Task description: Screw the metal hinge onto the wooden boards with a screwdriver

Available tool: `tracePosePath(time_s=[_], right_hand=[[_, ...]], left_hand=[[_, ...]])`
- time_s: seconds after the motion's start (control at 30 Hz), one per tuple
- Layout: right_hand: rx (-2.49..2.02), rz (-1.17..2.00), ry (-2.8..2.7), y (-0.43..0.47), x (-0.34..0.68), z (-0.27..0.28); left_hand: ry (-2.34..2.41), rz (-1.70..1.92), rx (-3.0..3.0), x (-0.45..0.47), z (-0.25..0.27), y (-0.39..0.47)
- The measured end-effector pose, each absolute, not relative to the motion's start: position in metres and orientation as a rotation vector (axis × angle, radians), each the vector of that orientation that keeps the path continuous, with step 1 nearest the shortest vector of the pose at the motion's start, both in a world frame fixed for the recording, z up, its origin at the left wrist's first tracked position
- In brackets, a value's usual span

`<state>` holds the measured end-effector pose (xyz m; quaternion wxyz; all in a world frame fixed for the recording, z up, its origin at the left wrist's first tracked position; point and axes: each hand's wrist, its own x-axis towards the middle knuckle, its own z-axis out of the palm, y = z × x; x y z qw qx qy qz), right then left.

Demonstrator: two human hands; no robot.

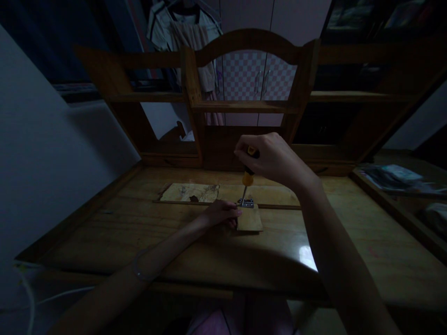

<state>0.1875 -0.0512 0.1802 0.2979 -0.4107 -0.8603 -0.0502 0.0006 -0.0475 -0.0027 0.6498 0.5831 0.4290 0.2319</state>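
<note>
My right hand [265,153] grips the yellow and black handle of a screwdriver [247,179] from above. The screwdriver stands nearly upright, its tip down at a small metal hinge [247,204]. One leaf of the hinge lies on a small square wooden board [250,218]; its far side meets a long wooden plank [272,194]. At the small board's left edge, near the hinge, my left hand [223,213] is closed, its thumb and fingers pinching the edge. The screw under the tip is too small to make out.
A wooden desk [139,223] carries the boards, with a shelf unit [244,107] along its back. The plank's left part has a rough, damaged surface [195,191]. To the right, a lower shelf [401,174] holds flat items. Clothes [188,32] hang behind.
</note>
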Motion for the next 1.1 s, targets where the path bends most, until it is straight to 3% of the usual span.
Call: tracePosePath(time_s=[0.5, 0.83, 1.1], right_hand=[[-1.303, -0.224, -2.316, -0.072, 0.188, 0.190], [-1.403, -0.535, -2.252, -0.069, 0.184, 0.187], [-1.387, -0.483, -2.274, -0.075, 0.185, 0.190]], left_hand=[[0.959, 0.521, 1.353, -0.001, -0.001, -0.049], [1.006, 0.499, 1.373, 0.000, 0.000, -0.048], [0.959, 0.494, 1.369, -0.001, 0.000, -0.048]])
